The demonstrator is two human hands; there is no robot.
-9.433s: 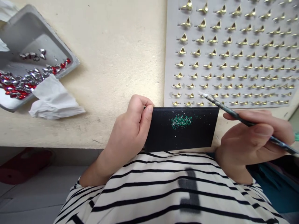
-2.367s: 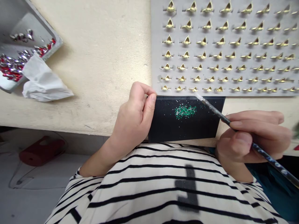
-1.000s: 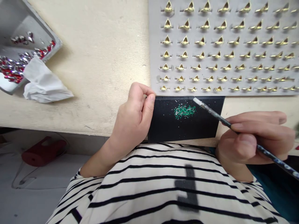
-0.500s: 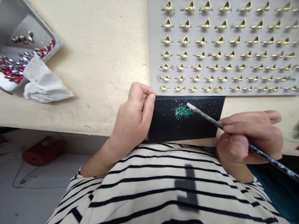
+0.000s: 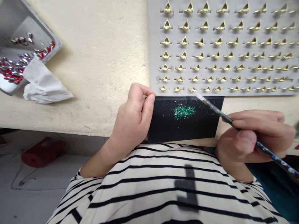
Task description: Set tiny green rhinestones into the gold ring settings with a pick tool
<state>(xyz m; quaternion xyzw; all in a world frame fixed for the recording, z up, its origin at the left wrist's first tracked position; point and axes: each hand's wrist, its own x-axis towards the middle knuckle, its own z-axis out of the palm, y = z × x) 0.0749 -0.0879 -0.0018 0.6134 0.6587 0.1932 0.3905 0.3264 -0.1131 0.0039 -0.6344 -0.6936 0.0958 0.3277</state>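
Observation:
My left hand [image 5: 135, 116] pinches the upper left corner of a flat black tray [image 5: 163, 129] at the table's front edge. Tiny green and clear rhinestones [image 5: 184, 111] lie in a loose patch on the tray, with a few strays around it. My right hand [image 5: 255, 133] grips a slim patterned pick-up pen [image 5: 218, 111]. The pen's whitish tip is over the tray's far edge, close to the lowest row of gold ring-like pieces [image 5: 192, 89]; whether a stone sits on it is too small to tell. Those pieces stand in rows on a grey board [image 5: 155, 46].
At the far left, a grey bin [image 5: 48, 26] holds red and silver teardrop-shaped stones [image 5: 16, 63]. Crumpled white paper [image 5: 46, 82] hangs over its rim onto the pale table [image 5: 100, 62]. Below the table edge, a red object [image 5: 43, 152] lies with a cord.
My right hand has shifted to the right, and the pen tip has moved off the green rhinestones, away and rightward toward the board. My left hand stays on the tray corner.

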